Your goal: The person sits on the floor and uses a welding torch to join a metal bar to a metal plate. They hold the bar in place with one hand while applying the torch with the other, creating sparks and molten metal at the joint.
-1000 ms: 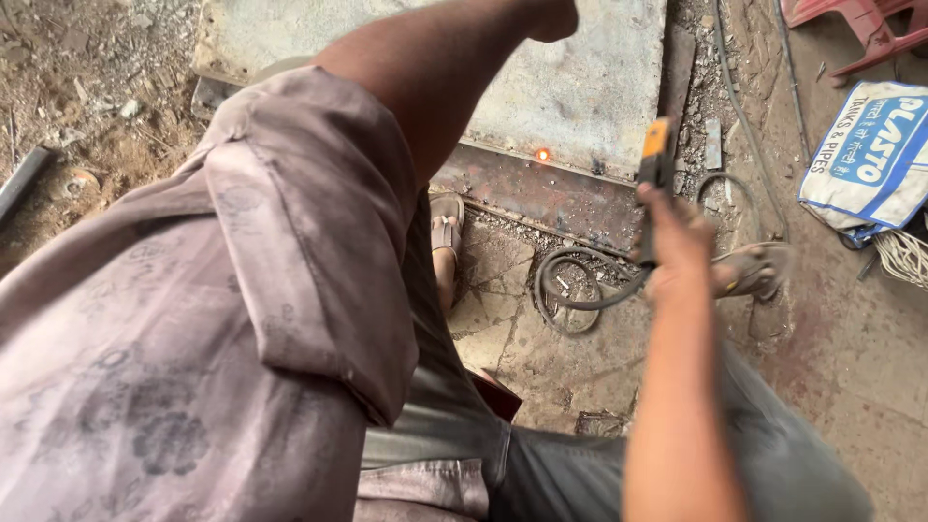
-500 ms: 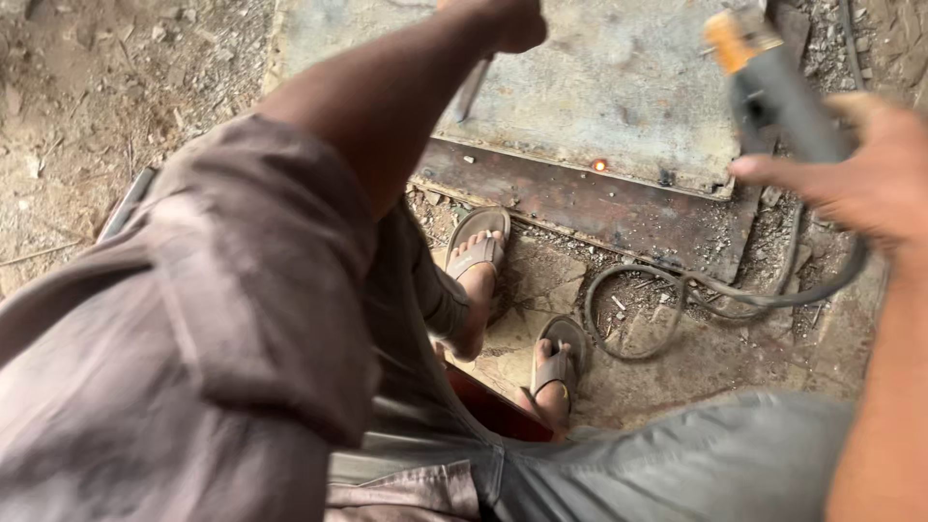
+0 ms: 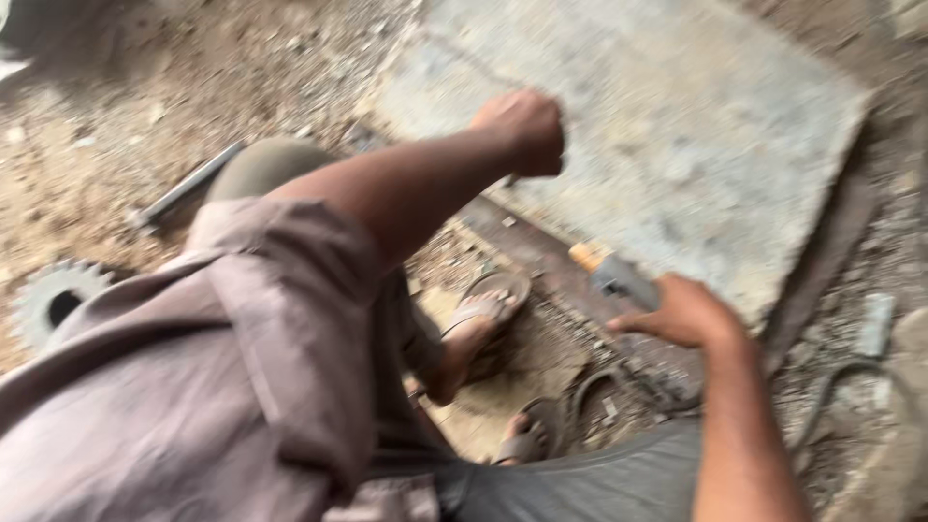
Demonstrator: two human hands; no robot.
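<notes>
Now the grey tool point(image 3: 623, 278) with an orange tip is gripped at centre right, fingers of the right hand point(image 3: 681, 314) wrapped round it; the left hand point(image 3: 527, 130) is clenched over the metal plate point(image 3: 696, 145) above.

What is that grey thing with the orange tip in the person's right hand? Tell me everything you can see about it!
The tool is a welding electrode holder, as far as the blur lets one tell: a dark grey handle with an orange tip. The right hand grips its handle, tip pointing up and left. It hangs over the rusty edge of the flat grey metal plate on the ground. A dark cable curls below.
</notes>
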